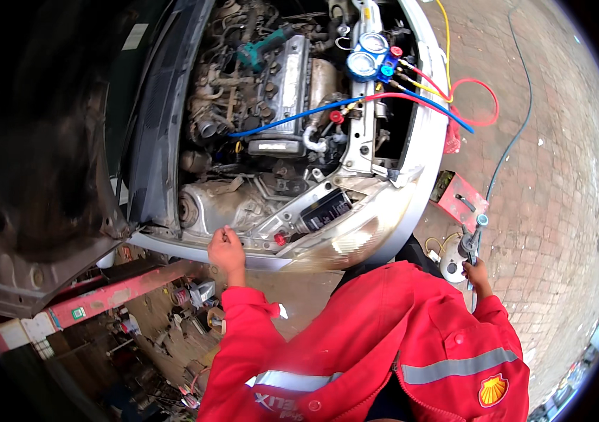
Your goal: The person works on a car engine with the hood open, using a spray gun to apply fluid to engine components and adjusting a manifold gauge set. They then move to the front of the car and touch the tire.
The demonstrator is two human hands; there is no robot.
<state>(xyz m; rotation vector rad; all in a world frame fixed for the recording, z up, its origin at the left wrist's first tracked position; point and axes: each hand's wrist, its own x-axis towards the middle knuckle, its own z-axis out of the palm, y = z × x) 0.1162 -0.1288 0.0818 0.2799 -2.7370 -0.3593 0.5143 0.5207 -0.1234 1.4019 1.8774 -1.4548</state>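
My left hand [226,252] is over the near fender edge of a silver car, fingers curled in; whatever they may hold is hidden. My right hand [479,276], out to the right, is closed around a grey gun-shaped tool [468,246] with a round, pale-blue-ringed end. A white canister [452,270] is just beside and below this tool. Ahead lies the uncovered engine [289,91]. Between my hands, a black can [325,211] lies tilted behind the headlight [342,243], and a red cap [280,239] is by the fender.
A blue manifold gauge set [366,58] rests on the front crossmember, with red, blue and yellow hoses. A green cordless power tool [263,49] lies on the engine. A red box [461,200] and a dark hose [514,144] are on the paving. Raised hood [39,162] and red beam [113,295] stand left.
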